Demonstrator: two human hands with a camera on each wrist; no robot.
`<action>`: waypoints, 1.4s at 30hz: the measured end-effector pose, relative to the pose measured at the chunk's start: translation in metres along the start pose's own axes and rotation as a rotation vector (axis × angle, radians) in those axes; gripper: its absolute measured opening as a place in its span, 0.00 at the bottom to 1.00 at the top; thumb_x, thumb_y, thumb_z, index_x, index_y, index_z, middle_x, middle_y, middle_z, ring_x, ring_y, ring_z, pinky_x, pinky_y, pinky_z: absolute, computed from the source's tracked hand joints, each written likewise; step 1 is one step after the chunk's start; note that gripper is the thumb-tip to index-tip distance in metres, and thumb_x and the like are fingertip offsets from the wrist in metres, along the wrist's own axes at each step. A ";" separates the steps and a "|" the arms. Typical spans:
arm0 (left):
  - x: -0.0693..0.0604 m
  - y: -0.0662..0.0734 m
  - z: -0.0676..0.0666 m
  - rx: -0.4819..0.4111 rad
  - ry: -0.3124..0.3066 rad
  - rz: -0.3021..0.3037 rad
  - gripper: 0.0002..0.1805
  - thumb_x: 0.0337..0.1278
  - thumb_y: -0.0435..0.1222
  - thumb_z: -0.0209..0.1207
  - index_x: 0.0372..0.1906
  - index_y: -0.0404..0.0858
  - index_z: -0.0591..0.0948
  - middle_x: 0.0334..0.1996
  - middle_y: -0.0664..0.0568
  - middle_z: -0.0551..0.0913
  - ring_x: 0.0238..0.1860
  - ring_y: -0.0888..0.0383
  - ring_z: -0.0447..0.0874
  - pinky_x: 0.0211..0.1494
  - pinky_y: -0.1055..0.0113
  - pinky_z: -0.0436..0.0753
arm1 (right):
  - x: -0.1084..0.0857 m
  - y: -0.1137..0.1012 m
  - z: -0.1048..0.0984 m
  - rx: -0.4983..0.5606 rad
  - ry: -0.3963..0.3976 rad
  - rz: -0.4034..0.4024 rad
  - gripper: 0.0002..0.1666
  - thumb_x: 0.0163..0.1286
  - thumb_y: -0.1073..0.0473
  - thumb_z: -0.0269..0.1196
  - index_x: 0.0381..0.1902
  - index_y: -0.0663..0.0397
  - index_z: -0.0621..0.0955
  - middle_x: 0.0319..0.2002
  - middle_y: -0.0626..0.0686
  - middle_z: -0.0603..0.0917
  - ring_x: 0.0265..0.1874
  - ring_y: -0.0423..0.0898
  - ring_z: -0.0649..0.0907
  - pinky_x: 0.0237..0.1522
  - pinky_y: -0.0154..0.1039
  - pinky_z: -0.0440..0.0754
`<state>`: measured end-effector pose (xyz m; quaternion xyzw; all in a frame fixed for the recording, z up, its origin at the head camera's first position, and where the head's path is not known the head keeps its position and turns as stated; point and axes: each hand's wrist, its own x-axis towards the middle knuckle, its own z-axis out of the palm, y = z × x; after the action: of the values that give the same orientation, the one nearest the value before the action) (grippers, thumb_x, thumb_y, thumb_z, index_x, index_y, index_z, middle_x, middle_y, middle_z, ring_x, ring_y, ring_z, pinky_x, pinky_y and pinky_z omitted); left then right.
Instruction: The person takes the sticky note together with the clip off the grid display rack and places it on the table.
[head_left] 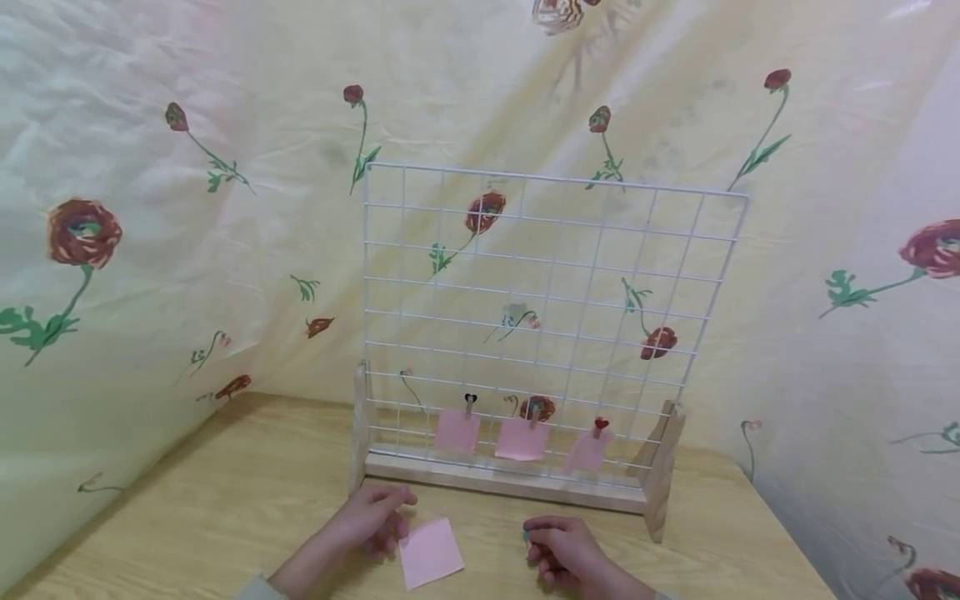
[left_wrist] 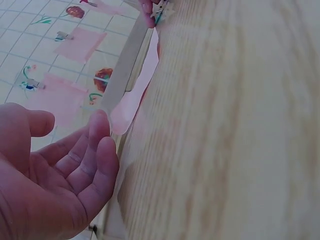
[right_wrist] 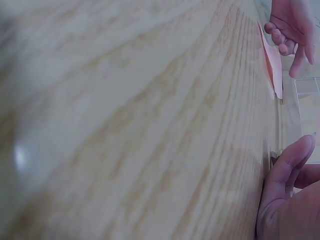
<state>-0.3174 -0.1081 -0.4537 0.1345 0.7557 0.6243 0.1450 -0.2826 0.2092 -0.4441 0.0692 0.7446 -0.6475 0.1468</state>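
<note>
A square pink paper note (head_left: pixel 432 553) lies on the table in front of a white wire grid (head_left: pixel 543 292) in a wooden stand. My left hand (head_left: pixel 375 518) is at the note's left edge, fingers loosely bent with nothing in them; the left wrist view shows this hand (left_wrist: pixel 60 175) palm up beside the curling note (left_wrist: pixel 137 85). Right of the note, my right hand (head_left: pixel 570 552) pinches a small clip (head_left: pixel 527 537) with a teal part between thumb and forefinger. Much of that clip is hidden by the fingers.
Three pink notes hang low on the grid: a left one (head_left: pixel 456 433) under a black heart clip (head_left: pixel 471 400), a middle one (head_left: pixel 521 442), and a right one (head_left: pixel 587 452) under a red heart clip (head_left: pixel 601 425). Flowered cloth (head_left: pixel 247 317) surrounds the wooden table (head_left: pixel 225 492).
</note>
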 end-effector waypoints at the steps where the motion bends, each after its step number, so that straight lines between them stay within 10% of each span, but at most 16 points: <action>1: 0.000 0.001 0.000 -0.001 -0.001 0.000 0.28 0.69 0.52 0.48 0.54 0.30 0.75 0.24 0.50 0.83 0.16 0.62 0.76 0.19 0.72 0.75 | 0.001 0.000 0.000 0.004 -0.001 -0.001 0.15 0.68 0.65 0.57 0.50 0.67 0.78 0.21 0.46 0.80 0.16 0.35 0.74 0.21 0.26 0.74; 18: 0.015 0.011 0.011 -0.071 0.025 0.008 0.32 0.67 0.53 0.51 0.60 0.30 0.73 0.40 0.45 0.82 0.30 0.57 0.83 0.29 0.64 0.84 | 0.011 -0.008 -0.002 0.138 -0.108 -0.073 0.24 0.72 0.58 0.55 0.61 0.67 0.73 0.27 0.47 0.81 0.21 0.35 0.76 0.22 0.26 0.75; 42: 0.044 0.030 0.025 -0.377 0.095 0.057 0.33 0.72 0.44 0.46 0.71 0.28 0.55 0.62 0.26 0.68 0.51 0.44 0.81 0.50 0.50 0.82 | 0.035 -0.086 0.046 0.172 -0.129 -0.301 0.30 0.73 0.57 0.54 0.69 0.64 0.65 0.33 0.47 0.82 0.24 0.37 0.78 0.28 0.29 0.78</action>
<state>-0.3480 -0.0633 -0.4307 0.0968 0.6273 0.7643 0.1138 -0.3354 0.1478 -0.3791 -0.0723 0.6774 -0.7266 0.0892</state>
